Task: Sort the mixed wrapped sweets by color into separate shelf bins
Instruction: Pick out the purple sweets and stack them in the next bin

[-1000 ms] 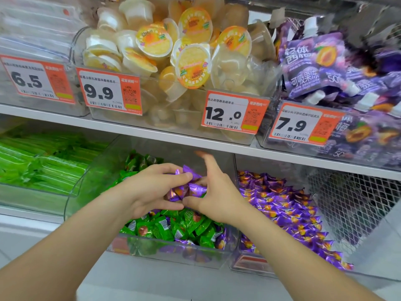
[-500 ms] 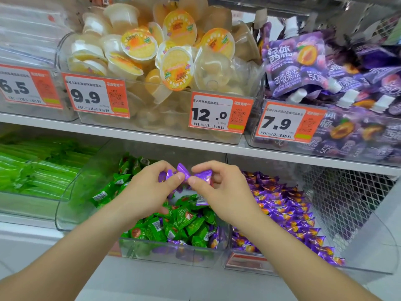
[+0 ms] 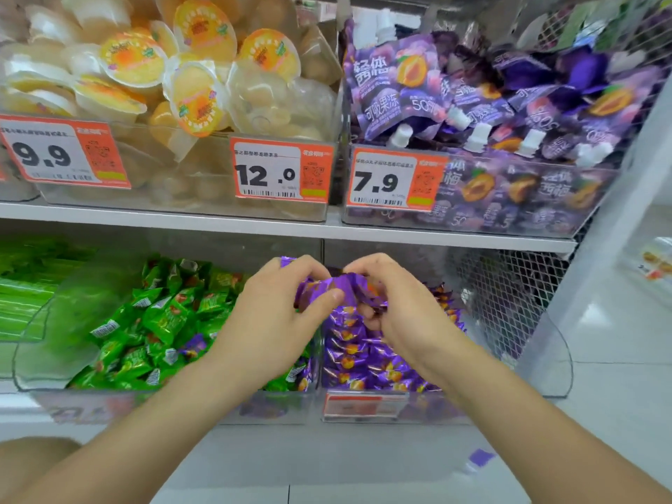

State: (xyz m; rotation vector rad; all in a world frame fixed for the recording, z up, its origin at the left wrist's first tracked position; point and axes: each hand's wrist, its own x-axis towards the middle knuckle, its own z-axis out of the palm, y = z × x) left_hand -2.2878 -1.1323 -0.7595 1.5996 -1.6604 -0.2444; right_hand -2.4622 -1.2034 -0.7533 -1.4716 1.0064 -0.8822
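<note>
My left hand [image 3: 271, 314] and my right hand [image 3: 396, 307] both grip a bunch of purple wrapped sweets [image 3: 342, 285], held between them above the divide of two clear lower-shelf bins. The left bin [image 3: 40, 358] holds green wrapped sweets [image 3: 160, 321] with a few purple ones [image 3: 194, 345] mixed in near its front. The right bin [image 3: 552, 354] holds purple sweets [image 3: 363, 365] only. My hands hide part of both piles.
Above, clear bins hold yellow jelly cups [image 3: 196, 100] and purple spouted pouches [image 3: 454, 103], with price tags 9.9, 12.0 and 7.9. Green stick packs [image 3: 25, 285] fill the far-left bin. One purple sweet [image 3: 480, 458] lies on the floor. Wire mesh [image 3: 505, 285] backs the right bin.
Both hands have carried the purple sweets rightward from above the green bin to the edge of the purple bin. The view has shifted right and closer.
</note>
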